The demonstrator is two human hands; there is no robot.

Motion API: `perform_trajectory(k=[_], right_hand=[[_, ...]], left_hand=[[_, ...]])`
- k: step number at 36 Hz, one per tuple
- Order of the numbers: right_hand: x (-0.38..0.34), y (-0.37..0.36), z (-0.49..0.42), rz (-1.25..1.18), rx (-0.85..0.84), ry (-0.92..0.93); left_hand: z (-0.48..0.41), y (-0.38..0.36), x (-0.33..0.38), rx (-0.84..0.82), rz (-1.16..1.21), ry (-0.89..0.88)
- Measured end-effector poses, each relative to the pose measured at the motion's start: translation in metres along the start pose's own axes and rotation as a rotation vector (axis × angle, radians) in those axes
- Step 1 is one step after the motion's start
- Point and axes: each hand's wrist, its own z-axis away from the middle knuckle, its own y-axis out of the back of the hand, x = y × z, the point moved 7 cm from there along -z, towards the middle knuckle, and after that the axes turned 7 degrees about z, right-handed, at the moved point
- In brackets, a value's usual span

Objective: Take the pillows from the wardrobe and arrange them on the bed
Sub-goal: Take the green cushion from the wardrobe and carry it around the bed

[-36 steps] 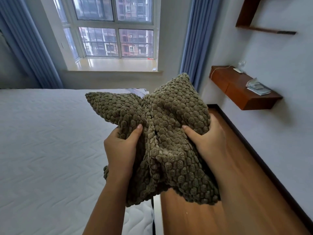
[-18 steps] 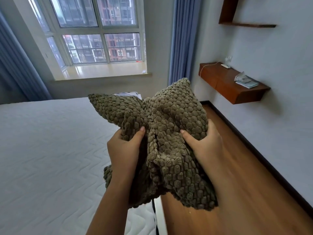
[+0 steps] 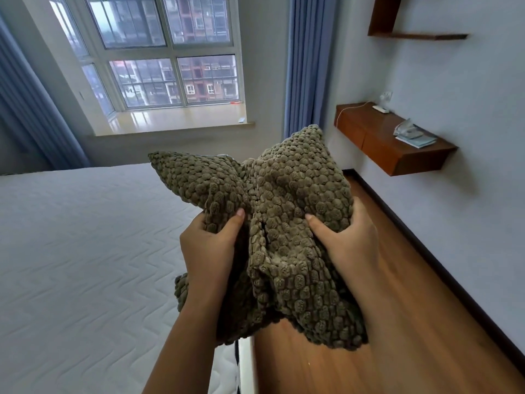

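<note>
An olive-green pillow (image 3: 287,211) with a bumpy knobbed cover is squeezed in the middle, held in the air over the right edge of the bed (image 3: 85,251). My left hand (image 3: 211,245) grips its left side, thumb pressed into the fabric. My right hand (image 3: 349,243) grips its right side. The pillow's corners stick out up and down. The bed has a white quilted mattress with a zigzag pattern and lies to my left. No wardrobe is in view.
A wooden floor strip (image 3: 397,308) runs between the bed and the right wall. A floating wooden drawer shelf (image 3: 392,140) with papers hangs on that wall, a higher shelf (image 3: 417,35) above it. A window (image 3: 170,52) with blue curtains (image 3: 306,64) stands ahead.
The view has shifted a little, so the window and wall shelf sit differently in frame. Both hands keep the same grip on the pillow, held in front of me.
</note>
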Motion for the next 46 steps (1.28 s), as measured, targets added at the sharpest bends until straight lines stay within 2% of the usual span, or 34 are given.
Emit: perform_trajectory(k=[13, 25, 35, 46], right_hand=[[0.11, 0.082, -0.114, -0.007, -0.182, 0.039], [0.177, 0.087, -0.196, -0.034, -0.21, 0.007], [0.205, 0.006, -0.279, -0.016, -0.253, 0.011], [0.21, -0.144, -0.448, -0.026, -0.235, -0.017]], left_hand=[[0.047, -0.16, -0.029, 0.178, -0.006, 0.018], [0.019, -0.248, -0.055, 0.192, -0.058, 0.023], [-0.076, -0.281, -0.117, 0.217, -0.102, 0.092], [-0.302, -0.32, -0.18, 0.16, -0.096, 0.13]])
